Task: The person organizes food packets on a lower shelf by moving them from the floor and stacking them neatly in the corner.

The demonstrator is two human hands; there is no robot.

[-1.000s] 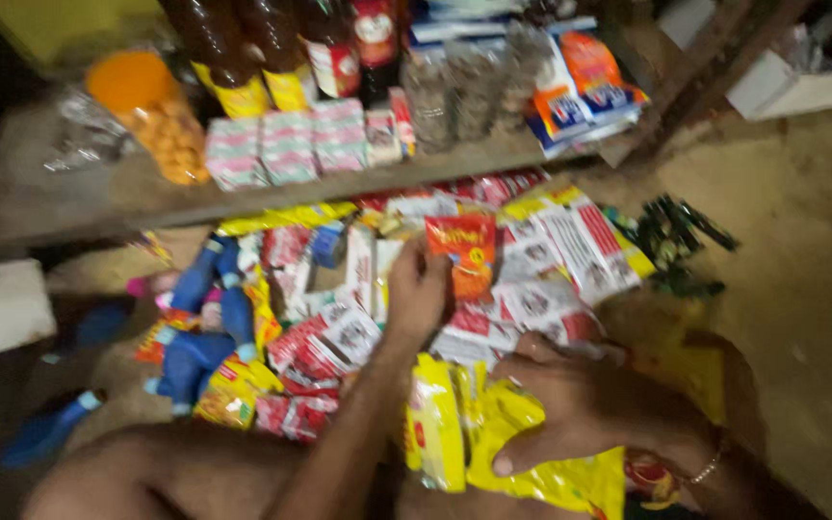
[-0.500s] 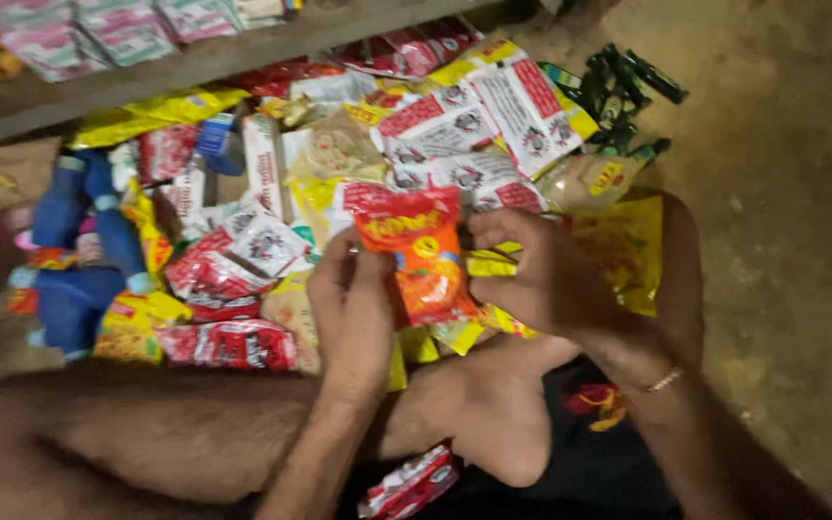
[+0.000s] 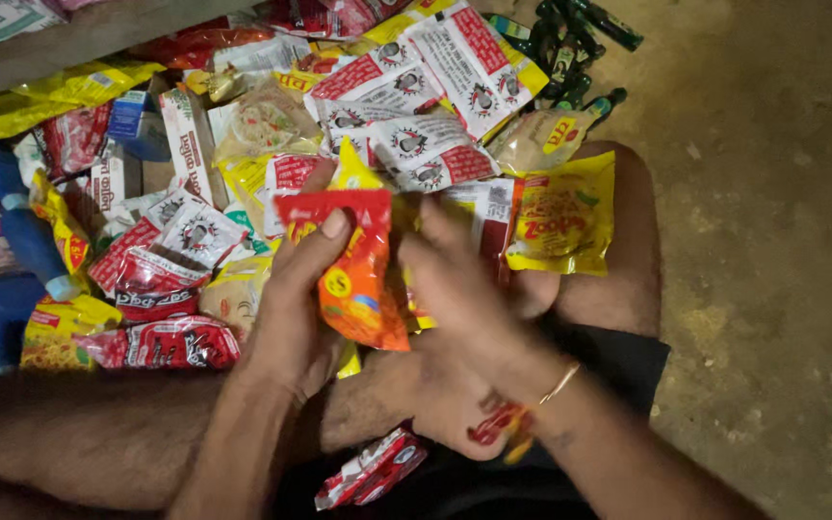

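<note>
Both hands, the left hand (image 3: pixel 291 308) and right hand (image 3: pixel 464 289), gripped one red-orange snack packet (image 3: pixel 358 274) over the heaped floor (image 3: pixel 772 241), where a hard tug might have torn it open.

packet (image 3: pixel 358 279) | small red-orange snack sachet, yellow round mark on its front, crinkled foil | upright, slightly tilted, top edge bent over | pinched between left fingers (image 3: pixel 312 252) and right fingers (image 3: pixel 440 255) | left thumb lies across its upper front
</note>
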